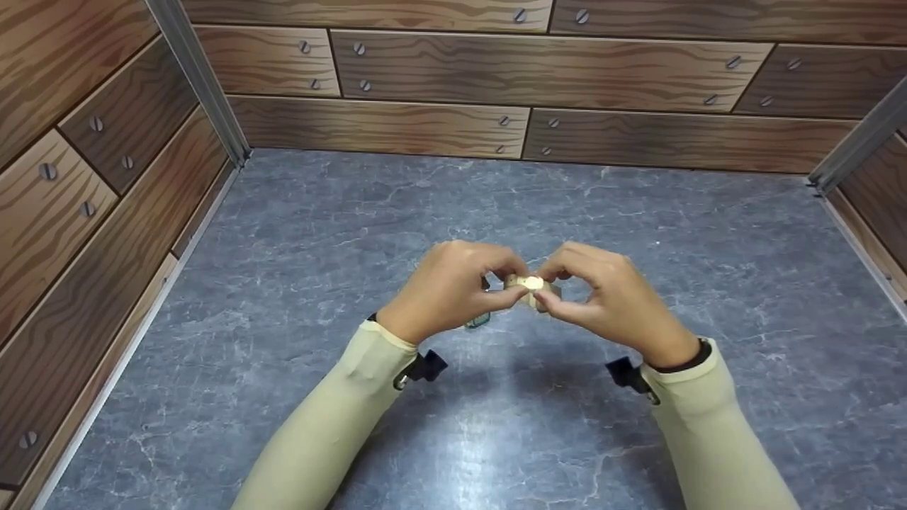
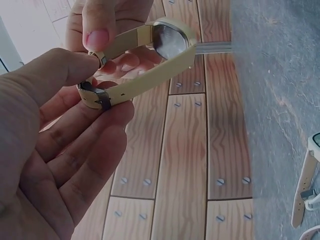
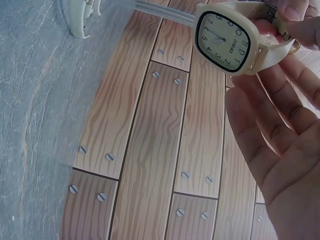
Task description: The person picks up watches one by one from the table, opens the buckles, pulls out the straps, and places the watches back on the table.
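Observation:
Both hands hold a cream wristwatch (image 1: 531,283) in the air above the table. My left hand (image 1: 460,287) pinches the strap's buckle end between thumb and fingers, and my right hand (image 1: 602,294) pinches the same area from the other side. In the left wrist view the strap (image 2: 145,75) bends into a loop, with a dark metal buckle (image 2: 103,98) by the fingers and the shiny case back (image 2: 170,41) at the far end. The right wrist view shows the rounded-square dial (image 3: 220,42) with large numerals. Fingers partly hide the strap's end.
A second light-strapped watch (image 2: 304,190) lies on the grey marbled table (image 1: 340,227); in the head view my left hand mostly covers it. Wood-patterned panels (image 1: 439,71) wall the table at the back and both sides, joined by metal corner posts (image 1: 202,78).

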Available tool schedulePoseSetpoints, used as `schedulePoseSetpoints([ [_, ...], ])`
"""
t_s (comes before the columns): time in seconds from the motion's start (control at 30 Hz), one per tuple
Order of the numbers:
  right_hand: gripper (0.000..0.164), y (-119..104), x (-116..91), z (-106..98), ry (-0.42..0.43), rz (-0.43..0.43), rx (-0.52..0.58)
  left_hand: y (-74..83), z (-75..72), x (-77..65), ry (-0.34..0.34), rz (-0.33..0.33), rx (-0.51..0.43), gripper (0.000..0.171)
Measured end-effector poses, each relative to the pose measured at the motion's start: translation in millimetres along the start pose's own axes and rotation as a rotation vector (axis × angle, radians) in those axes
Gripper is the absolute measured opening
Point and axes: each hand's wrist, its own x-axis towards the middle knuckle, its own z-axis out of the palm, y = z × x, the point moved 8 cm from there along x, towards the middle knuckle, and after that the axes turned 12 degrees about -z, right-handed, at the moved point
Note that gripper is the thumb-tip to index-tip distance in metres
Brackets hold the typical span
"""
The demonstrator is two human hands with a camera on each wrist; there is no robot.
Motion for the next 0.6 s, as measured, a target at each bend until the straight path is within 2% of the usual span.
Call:
schedulePoseSetpoints([
  [0.2,0.016,0.5,-0.8,-0.5,0.006,-0.012,-0.004,-2.7,0.3,0.4,-0.017,-0.016,-0.038,0.008],
  [0.4,0.022,1.5,-0.3,-4.5,0.013,-0.024,-0.015,-8.3,-2.1,1.8,-0.031,-0.068,-0.083,0.007],
  [0.6,0.022,-1.5,-0.1,-5.2,0.003,-0.054,-0.033,-9.3,2.5,0.9,-0.083,-0.098,-0.028,0.013],
])
